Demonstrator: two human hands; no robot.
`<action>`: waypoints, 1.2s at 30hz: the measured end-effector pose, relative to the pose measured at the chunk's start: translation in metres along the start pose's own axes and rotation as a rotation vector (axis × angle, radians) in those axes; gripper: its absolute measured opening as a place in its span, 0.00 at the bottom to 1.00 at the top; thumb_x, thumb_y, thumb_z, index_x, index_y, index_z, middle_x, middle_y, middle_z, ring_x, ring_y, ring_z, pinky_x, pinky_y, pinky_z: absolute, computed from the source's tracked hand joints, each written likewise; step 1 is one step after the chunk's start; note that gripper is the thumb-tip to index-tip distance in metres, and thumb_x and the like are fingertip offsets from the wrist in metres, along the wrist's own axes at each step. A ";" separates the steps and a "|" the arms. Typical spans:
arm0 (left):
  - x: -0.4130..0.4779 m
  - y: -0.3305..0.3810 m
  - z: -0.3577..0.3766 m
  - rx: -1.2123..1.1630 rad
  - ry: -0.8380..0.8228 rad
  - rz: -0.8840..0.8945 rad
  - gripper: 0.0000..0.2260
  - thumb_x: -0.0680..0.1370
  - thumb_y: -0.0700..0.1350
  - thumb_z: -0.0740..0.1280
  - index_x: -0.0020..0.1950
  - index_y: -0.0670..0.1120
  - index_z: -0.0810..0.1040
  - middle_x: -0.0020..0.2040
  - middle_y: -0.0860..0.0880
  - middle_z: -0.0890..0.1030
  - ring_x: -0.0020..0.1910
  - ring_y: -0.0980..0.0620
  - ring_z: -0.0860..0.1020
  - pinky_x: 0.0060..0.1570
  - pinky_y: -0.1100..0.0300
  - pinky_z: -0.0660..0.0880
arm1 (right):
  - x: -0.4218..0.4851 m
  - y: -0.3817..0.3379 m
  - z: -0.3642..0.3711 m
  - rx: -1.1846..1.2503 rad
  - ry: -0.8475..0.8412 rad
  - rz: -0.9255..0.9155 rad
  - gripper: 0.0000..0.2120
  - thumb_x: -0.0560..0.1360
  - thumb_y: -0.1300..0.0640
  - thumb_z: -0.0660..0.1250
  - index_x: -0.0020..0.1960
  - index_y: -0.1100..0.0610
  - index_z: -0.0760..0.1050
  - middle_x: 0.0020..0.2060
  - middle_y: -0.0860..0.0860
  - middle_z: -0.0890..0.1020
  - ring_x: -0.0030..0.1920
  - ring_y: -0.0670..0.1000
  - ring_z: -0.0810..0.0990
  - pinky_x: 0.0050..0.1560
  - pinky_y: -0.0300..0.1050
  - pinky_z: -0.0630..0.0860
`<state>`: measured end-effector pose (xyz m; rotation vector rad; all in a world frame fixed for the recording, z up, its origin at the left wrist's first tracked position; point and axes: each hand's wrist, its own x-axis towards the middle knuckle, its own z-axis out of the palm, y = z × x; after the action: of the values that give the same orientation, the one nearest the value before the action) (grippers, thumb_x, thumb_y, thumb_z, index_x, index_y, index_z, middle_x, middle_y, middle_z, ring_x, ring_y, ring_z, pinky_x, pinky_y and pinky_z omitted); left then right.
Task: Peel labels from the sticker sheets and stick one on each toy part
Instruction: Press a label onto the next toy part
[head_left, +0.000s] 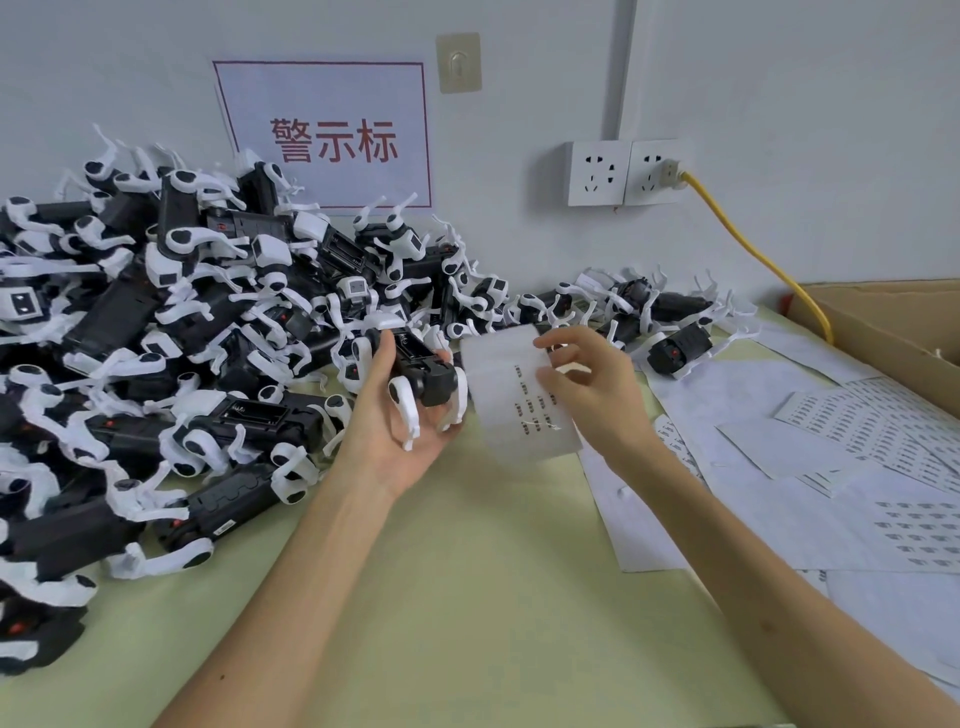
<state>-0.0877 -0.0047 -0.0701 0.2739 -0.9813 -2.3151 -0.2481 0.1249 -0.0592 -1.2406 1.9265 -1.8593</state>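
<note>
My left hand (395, 436) grips a black toy robot dog (423, 376) with white legs, belly up, above the green table. Just to its right, my right hand (587, 384) holds a curled white sticker sheet (511, 400) that carries a few small dark labels; thumb and fingers pinch it near its right edge. A big heap of the same black and white toy dogs (182, 312) covers the left half of the table. Several more toys (670, 343) lie behind my right hand.
Flat sticker sheets (857, 447) lie spread over the table's right side. A brown cardboard box (883, 322) stands at the far right. On the wall are a red-lettered sign (332, 140) and sockets (623, 171) with a yellow cable (753, 249). Bare green tabletop (467, 597) lies between my arms.
</note>
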 end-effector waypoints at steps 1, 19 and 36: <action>-0.001 0.000 0.001 0.002 -0.012 -0.001 0.22 0.77 0.66 0.65 0.55 0.47 0.78 0.49 0.50 0.78 0.38 0.48 0.73 0.45 0.55 0.66 | 0.000 -0.002 0.000 0.017 0.027 -0.029 0.15 0.77 0.66 0.68 0.48 0.45 0.81 0.39 0.39 0.80 0.37 0.45 0.80 0.40 0.41 0.77; -0.018 -0.002 0.019 0.322 -0.114 -0.052 0.09 0.69 0.51 0.73 0.43 0.47 0.82 0.39 0.42 0.77 0.38 0.42 0.74 0.40 0.57 0.66 | -0.008 -0.004 0.004 -0.068 -0.041 -0.237 0.14 0.78 0.69 0.66 0.55 0.55 0.85 0.50 0.47 0.79 0.45 0.43 0.77 0.49 0.42 0.76; -0.013 -0.001 0.016 0.228 -0.042 -0.006 0.12 0.74 0.52 0.71 0.46 0.44 0.85 0.39 0.46 0.80 0.39 0.49 0.79 0.38 0.58 0.78 | -0.004 0.003 0.002 -0.296 -0.091 -0.393 0.11 0.71 0.52 0.79 0.53 0.47 0.85 0.55 0.46 0.76 0.58 0.48 0.74 0.55 0.37 0.68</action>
<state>-0.0848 0.0134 -0.0601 0.3210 -1.2688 -2.2235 -0.2460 0.1258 -0.0639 -1.8779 2.0804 -1.6760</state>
